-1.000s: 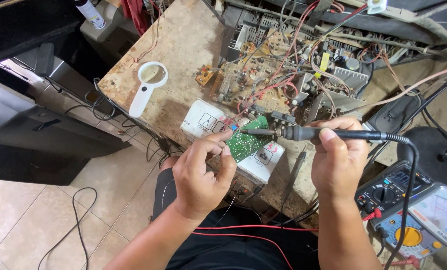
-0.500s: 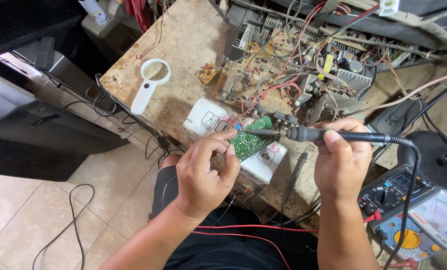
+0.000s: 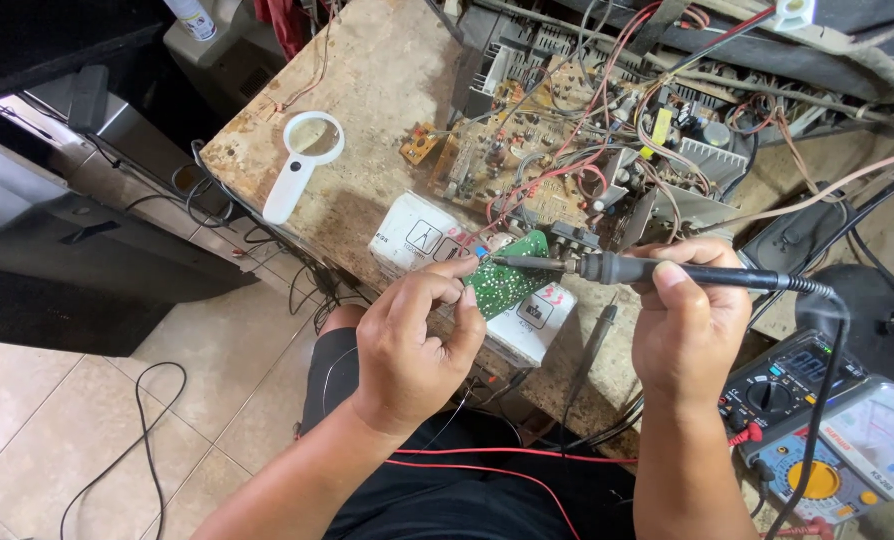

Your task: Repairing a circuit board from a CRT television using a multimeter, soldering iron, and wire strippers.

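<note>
- The left hand (image 3: 407,345), in the lower middle of the frame, pinches a small green circuit board (image 3: 507,283) by its left edge, its grip narrow, thumb and forefinger closed on the board.
- The right hand (image 3: 689,330), right of centre, wraps its grip firmly around the dark handle of a soldering iron (image 3: 657,272), which lies almost level and points left.
- The iron's metal tip meets the upper edge of the green circuit board, just beside the left hand's fingertips (image 3: 464,268).
- The board is held tilted over two white boxes (image 3: 417,235) lying on the near edge of the worktop (image 3: 377,80), at the centre of the frame.
- A white magnifying glass (image 3: 302,160) lies on the worktop in the upper left, well apart from both hands.
- A large brown circuit board (image 3: 527,150) tangled with red and grey wires fills the upper middle, behind the hands.
- A probe (image 3: 592,345) rests on the worktop between the two hands, below the iron.
- Two multimeters (image 3: 817,430) sit at the lower right, just beside the right wrist; the iron's black cable runs down past them.
- A tiled floor (image 3: 87,430) with a loose black cable shows at the lower left.
</note>
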